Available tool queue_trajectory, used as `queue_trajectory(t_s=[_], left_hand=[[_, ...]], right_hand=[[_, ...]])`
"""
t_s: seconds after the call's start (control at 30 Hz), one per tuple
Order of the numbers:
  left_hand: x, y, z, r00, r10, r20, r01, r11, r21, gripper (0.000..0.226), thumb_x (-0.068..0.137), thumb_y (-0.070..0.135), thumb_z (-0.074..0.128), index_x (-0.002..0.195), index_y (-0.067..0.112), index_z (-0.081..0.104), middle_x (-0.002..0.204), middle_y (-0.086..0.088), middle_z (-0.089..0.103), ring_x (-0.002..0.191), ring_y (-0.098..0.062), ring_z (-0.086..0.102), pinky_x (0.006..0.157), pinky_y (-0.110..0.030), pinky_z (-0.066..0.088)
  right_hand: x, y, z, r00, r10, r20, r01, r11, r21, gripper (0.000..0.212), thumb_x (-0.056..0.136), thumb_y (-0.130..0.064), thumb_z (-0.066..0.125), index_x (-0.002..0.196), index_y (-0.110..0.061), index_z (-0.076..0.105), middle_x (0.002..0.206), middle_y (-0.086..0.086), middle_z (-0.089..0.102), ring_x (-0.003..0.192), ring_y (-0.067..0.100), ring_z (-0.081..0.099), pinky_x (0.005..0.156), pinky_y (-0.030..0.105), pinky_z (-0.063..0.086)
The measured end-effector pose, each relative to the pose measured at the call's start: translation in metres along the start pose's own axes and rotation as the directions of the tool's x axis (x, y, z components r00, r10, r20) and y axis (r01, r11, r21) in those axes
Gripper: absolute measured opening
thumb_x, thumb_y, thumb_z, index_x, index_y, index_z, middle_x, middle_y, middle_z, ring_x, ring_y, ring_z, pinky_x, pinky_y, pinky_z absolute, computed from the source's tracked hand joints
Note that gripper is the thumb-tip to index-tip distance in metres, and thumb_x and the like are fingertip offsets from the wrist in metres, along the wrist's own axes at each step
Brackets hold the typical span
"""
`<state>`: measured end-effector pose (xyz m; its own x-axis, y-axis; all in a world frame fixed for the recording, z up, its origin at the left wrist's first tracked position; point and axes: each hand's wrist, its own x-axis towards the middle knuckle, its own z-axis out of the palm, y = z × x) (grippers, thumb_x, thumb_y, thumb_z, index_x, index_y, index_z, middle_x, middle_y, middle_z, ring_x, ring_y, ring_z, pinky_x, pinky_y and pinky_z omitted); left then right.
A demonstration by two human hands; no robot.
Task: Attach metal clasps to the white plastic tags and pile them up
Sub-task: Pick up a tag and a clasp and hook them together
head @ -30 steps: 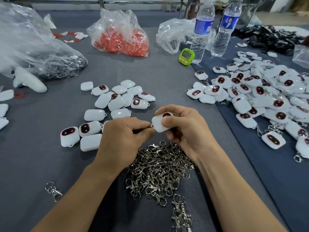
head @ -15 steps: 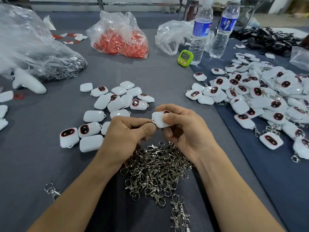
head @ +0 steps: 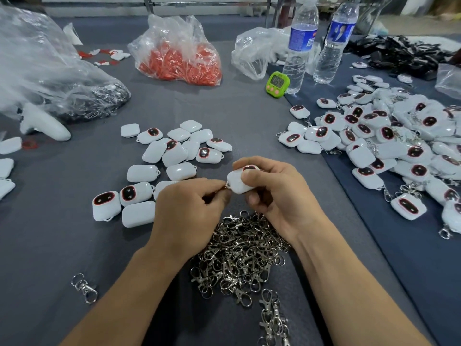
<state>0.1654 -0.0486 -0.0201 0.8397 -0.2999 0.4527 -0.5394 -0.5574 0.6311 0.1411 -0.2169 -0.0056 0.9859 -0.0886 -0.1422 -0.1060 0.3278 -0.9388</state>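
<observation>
We've got the white tag point(head: 237, 184) pinched in our right hand point(head: 277, 196), above the clasp heap point(head: 239, 258). Its loop corner points left, straight at our left hand point(head: 189, 211), whose curled fingers pinch a clasp point(head: 226, 188). The clasp body's hidden in the fist, so the join's unclear.

You work at a table point(head: 249, 116) covered in grey felt-like cloth, with a darker blue cloth point(head: 404, 275) laid over its right side. Beyond the far edge you see metal frame legs point(head: 147, 5) and a strip of pale floor point(head: 419, 23). The light is soft and even.
</observation>
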Motion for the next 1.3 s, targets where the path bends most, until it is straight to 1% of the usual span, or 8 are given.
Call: queue_trajectory(t_s=[0.1,0.27,0.5,0.67,0.87,1.03,1.17,1.3], left_hand=[[0.006,0.001,0.002,0.972,-0.203,0.121,0.236,0.808,-0.54,0.013,0.081,0.027,0.075,0.09,0.034,0.082,0.053,0.014,0.06,0.05,-0.003,0.048,0.047,-0.022,0.039],[0.006,0.005,0.002,0.958,-0.192,0.214,0.284,0.744,-0.605,0.014,0.084,0.028,0.069,0.087,0.028,0.083,0.048,0.006,0.046,0.049,-0.008,0.037,0.048,-0.019,0.035],[0.001,0.002,0.001,1.0,-0.025,0.014,0.025,0.998,-0.058,0.016,0.083,0.033,0.068,0.076,0.023,0.079,0.058,0.002,0.059,0.056,-0.014,0.05,0.055,-0.038,0.041],[-0.001,-0.005,0.0,0.984,0.175,0.028,-0.175,0.935,0.308,0.019,0.087,0.025,0.064,0.076,0.016,0.077,0.059,0.003,0.058,0.059,-0.022,0.051,0.058,-0.036,0.043],[0.005,0.0,0.002,0.984,-0.152,0.09,0.173,0.933,-0.316,0.018,0.088,0.037,0.07,0.089,0.054,0.075,0.062,0.003,0.067,0.056,0.0,0.05,0.051,-0.023,0.041],[0.008,0.005,0.0,0.929,-0.249,0.275,0.365,0.745,-0.559,0.017,0.089,0.023,0.072,0.079,0.032,0.082,0.051,0.019,0.06,0.05,0.004,0.053,0.056,-0.007,0.041],[0.004,0.0,0.0,0.962,-0.233,0.143,0.265,0.92,-0.288,0.014,0.087,0.033,0.073,0.074,0.035,0.08,0.053,0.01,0.061,0.051,-0.005,0.05,0.053,-0.025,0.041],[-0.002,0.005,0.001,0.996,0.046,0.082,-0.068,0.955,0.289,0.026,0.08,0.033,0.064,0.062,0.018,0.074,0.051,0.0,0.06,0.052,-0.025,0.055,0.054,-0.03,0.034]], right_hand=[[0.001,-0.003,-0.001,0.996,0.043,0.073,-0.051,0.993,0.106,0.023,0.073,-0.01,0.064,0.085,-0.019,0.082,0.075,0.007,0.068,0.046,0.011,0.045,0.048,0.023,0.03],[0.002,-0.003,-0.002,0.994,0.061,0.091,-0.075,0.984,0.163,0.023,0.072,-0.01,0.064,0.087,-0.018,0.081,0.069,0.005,0.065,0.043,0.011,0.046,0.044,0.019,0.032],[0.0,0.003,0.003,0.997,0.006,0.082,-0.016,0.992,0.123,0.018,0.074,-0.011,0.07,0.087,-0.02,0.079,0.072,0.002,0.065,0.045,0.009,0.043,0.043,0.018,0.03],[-0.001,0.004,0.008,0.998,-0.006,0.07,0.004,1.0,0.025,0.019,0.071,-0.008,0.072,0.084,-0.02,0.08,0.072,0.002,0.064,0.047,0.007,0.045,0.044,0.017,0.029],[0.001,-0.003,-0.001,0.996,0.045,0.074,-0.058,0.979,0.193,0.026,0.088,-0.002,0.062,0.094,-0.016,0.082,0.086,0.005,0.072,0.056,0.007,0.054,0.054,0.014,0.049],[0.001,-0.002,0.0,0.998,0.029,0.061,-0.038,0.989,0.145,0.033,0.092,0.0,0.057,0.096,-0.02,0.082,0.082,0.006,0.07,0.054,0.01,0.051,0.054,0.019,0.041],[0.001,0.002,0.002,0.999,-0.024,0.041,0.022,0.997,0.071,0.026,0.085,-0.002,0.065,0.095,-0.02,0.081,0.077,0.002,0.069,0.052,0.009,0.048,0.048,0.019,0.033],[-0.003,0.007,0.012,0.994,-0.111,-0.015,0.106,0.978,-0.181,0.023,0.069,-0.007,0.074,0.087,-0.02,0.081,0.071,0.001,0.066,0.051,0.007,0.049,0.043,0.016,0.035]])
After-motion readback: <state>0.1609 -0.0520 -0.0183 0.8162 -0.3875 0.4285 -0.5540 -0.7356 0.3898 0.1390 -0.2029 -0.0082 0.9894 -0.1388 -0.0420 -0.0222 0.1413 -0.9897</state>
